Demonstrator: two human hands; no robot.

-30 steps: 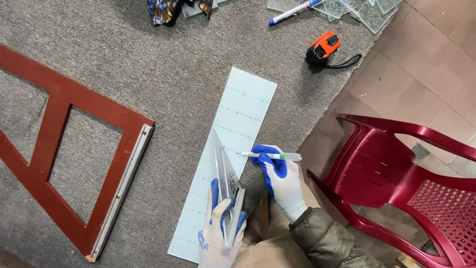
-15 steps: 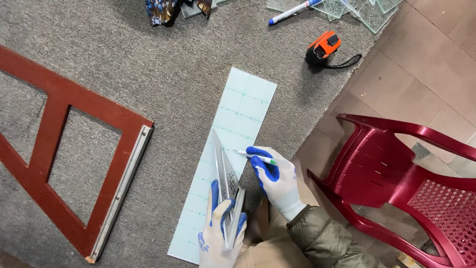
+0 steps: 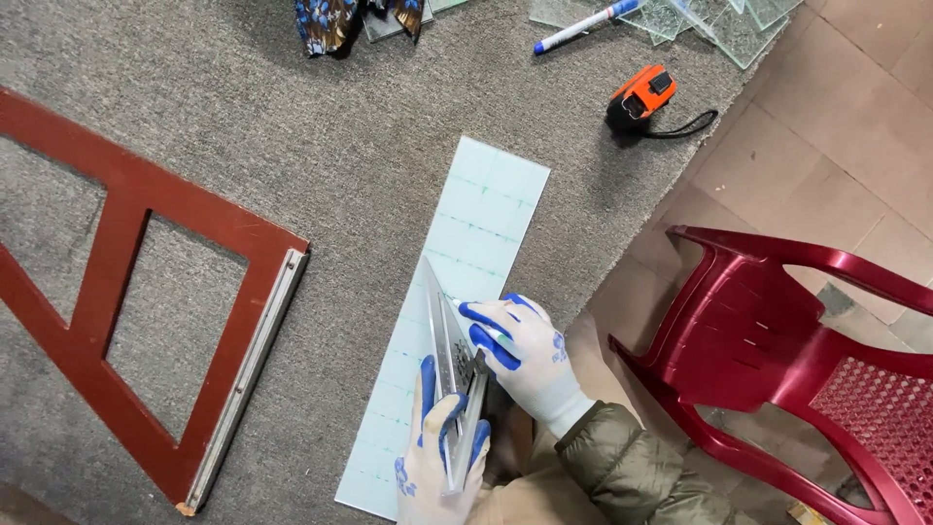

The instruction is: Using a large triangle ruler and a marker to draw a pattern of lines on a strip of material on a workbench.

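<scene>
A long pale glass strip point(image 3: 476, 228) with a faint grid lies on the grey carpet. My left hand point(image 3: 439, 462), in a white and blue glove, presses a metal straightedge point(image 3: 445, 335) down on the strip's near half. My right hand point(image 3: 520, 355), gloved the same way, grips a marker pen point(image 3: 476, 319) whose tip touches the strip beside the straightedge's edge.
A red wooden frame point(image 3: 146, 321) with a metal rail lies at the left. An orange tape measure point(image 3: 641, 97), a blue-capped marker point(image 3: 583, 24) and several glass pieces point(image 3: 700, 19) sit at the top right. A dark red plastic chair point(image 3: 787, 340) stands on the tiled floor at the right.
My right hand has moved left with the pen, bringing its tip in against the straightedge. My left hand and the straightedge have stayed put.
</scene>
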